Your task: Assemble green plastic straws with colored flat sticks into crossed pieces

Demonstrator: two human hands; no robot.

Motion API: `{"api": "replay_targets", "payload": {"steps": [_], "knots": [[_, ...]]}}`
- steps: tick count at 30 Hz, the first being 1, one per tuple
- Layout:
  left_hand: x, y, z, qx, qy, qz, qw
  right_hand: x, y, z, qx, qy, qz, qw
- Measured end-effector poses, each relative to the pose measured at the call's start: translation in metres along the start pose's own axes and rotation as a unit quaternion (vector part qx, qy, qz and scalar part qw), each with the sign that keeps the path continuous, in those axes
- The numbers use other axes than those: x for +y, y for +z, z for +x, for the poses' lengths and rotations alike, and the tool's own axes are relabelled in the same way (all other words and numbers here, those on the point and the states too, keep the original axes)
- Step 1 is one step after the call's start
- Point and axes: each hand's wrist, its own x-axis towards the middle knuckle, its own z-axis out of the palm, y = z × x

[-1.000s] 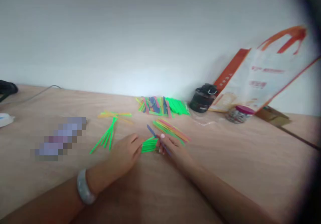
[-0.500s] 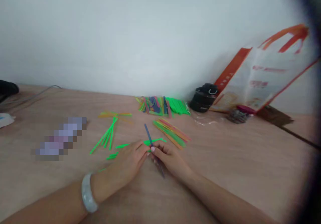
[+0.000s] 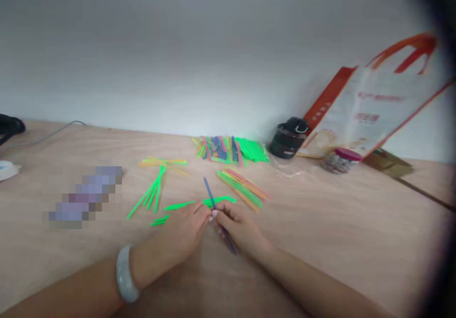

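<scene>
Here's where we're at: our right hand (image 3: 240, 227) has its fingers clamped on a blue craft stick (image 3: 210, 199), which sits tilted over the wooden table (image 3: 320, 227) right in front of us. Our left hand (image 3: 183, 235), pale bangle (image 3: 125, 274) on the wrist, has its fingers together, tips just beside the stick; can't tell if they're gripping. Loose green sticks (image 3: 178, 206) lie just past our 2 hands, between a green stick fan (image 3: 153, 195) and an orange-and-green bundle (image 3: 242, 189). Further back: a mixed stick pile (image 3: 231, 150), black bottle (image 3: 288, 138), jar (image 3: 338, 162), printed tote bag (image 3: 366, 109).
</scene>
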Motion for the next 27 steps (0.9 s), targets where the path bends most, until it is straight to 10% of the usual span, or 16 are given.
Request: {"api": "replay_targets", "payload": {"steps": [10, 13, 21, 27], "knots": [[-0.003, -0.007, 0.004, -0.004, -0.097, -0.142, 0.985, -0.003, -0.034, 0.023, 0.138, -0.056, -0.073, 0.986], [-0.002, -0.005, 0.005, -0.009, -0.089, -0.126, 0.988, 0.006, -0.061, 0.036, 0.218, -0.111, -0.224, 0.943], [-0.008, 0.017, 0.007, -0.007, 0.041, -0.014, 0.999, 0.021, -0.076, 0.046, 0.202, -0.134, -0.581, 0.777], [-0.023, 0.019, 0.004, 0.012, 0.025, -0.028, 0.999, 0.022, -0.076, 0.044, 0.192, -0.152, -0.609, 0.755]]}}
